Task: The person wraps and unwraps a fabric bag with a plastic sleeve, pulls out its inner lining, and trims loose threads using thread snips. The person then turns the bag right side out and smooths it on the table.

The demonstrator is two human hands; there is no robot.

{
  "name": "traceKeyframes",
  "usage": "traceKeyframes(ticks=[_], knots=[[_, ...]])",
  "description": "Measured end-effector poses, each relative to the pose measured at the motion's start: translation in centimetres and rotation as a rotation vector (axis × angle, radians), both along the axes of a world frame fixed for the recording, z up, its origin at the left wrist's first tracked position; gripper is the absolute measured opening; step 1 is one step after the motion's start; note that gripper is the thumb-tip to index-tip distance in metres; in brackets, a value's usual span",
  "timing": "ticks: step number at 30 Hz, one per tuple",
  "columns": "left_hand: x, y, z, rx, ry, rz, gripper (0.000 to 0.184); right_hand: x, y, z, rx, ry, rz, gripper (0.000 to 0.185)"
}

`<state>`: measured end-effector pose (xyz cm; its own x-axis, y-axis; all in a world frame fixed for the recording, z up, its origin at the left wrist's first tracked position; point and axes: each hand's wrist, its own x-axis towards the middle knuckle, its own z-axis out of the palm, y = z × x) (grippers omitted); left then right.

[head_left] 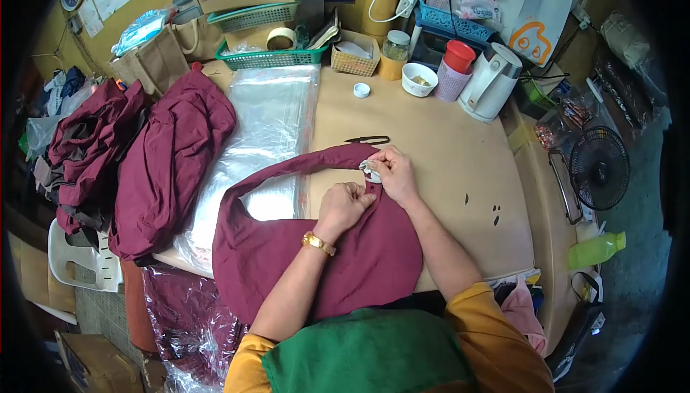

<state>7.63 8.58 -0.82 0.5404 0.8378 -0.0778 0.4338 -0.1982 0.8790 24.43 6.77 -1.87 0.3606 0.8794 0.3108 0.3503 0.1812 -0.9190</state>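
A maroon cloth bag [323, 249] with a long curved strap lies spread on the tan table. My left hand [345, 209], below a gold wristwatch, pinches the cloth near the strap's base at the right. Just above it, my right hand [393, 174] is closed on a small white piece [371, 172] at the same spot; its details are too small to tell. Black thread snips [368, 139] rest on the table just beyond the strap. Under the bag's left part lie clear plastic sheets [277, 120].
Maroon cloth piles [176, 156] lie at the left. Along the back stand a green basket [273, 57], a jar [395, 51], a white bowl [419, 80], a pink cup [453, 80] and a kettle [492, 80]. A white cap [361, 90] sits nearer.
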Motion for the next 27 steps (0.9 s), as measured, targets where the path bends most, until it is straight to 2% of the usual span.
traceKeyframes(ticks=[1, 5, 7, 10, 12, 14, 15, 16, 18, 20, 22, 24, 26, 27], knots=[[0.0, -1.0, 1.3, 0.111, 0.038, 0.034, 0.029, 0.0, -0.1, 0.1, -0.02, -0.125, -0.012, 0.007], [0.3, -1.1, 0.4, 0.219, 0.082, 0.039, 0.031, -0.3, -1.7, 2.8, -0.154, -0.128, -0.027, 0.005], [0.4, -1.1, 0.9, 0.307, 0.184, 0.028, 0.032, -0.6, -3.0, 2.7, -0.195, -0.684, 0.144, 0.003], [0.3, -1.2, 0.8, 0.34, 0.177, -0.008, 0.036, -1.2, -3.1, 2.4, -0.266, -0.676, 0.081, 0.003], [0.2, -1.1, 0.7, 0.343, 0.177, -0.024, 0.037, -1.3, -2.3, 1.9, -0.207, -0.724, 0.045, 0.004], [0.3, -1.2, 0.6, 0.346, 0.17, -0.036, 0.039, -0.5, -0.7, 1.7, -0.01, -0.977, -0.058, 0.007], [0.3, -1.1, 0.5, 0.335, 0.166, -0.036, 0.04, -0.2, -0.1, 2.4, -0.025, -1.046, -0.044, 0.008], [0.2, -1.1, 0.6, 0.325, 0.164, -0.037, 0.041, -0.5, -0.6, 3.4, -0.023, -1.045, -0.045, 0.008], [0.1, -1.1, 0.8, 0.349, 0.172, -0.032, 0.04, -0.7, -1.5, 5.2, -0.202, -0.917, 0.07, 0.01], [0.1, -1.3, 0.5, 0.353, 0.179, -0.026, 0.04, -0.7, -2.3, 3.7, -0.254, -0.943, 0.114, 0.011], [0.4, -1.1, 0.2, 0.323, 0.179, -0.031, 0.041, -0.6, -2.7, 2.9, -0.216, -0.852, 0.084, 0.01], [0.4, -1.1, 0.3, 0.334, 0.188, -0.032, 0.041, -0.4, -1.9, 2.8, -0.163, -0.871, 0.034, 0.009], [0.4, -1.2, 0.4, 0.346, 0.196, -0.034, 0.042, 0.1, -0.7, 2.8, -0.039, -1.114, -0.02, 0.003], [0.3, -1.3, 0.5, 0.351, 0.203, -0.036, 0.041, -0.3, -1.0, 3.3, -0.035, -1.113, -0.027, 0.003]])
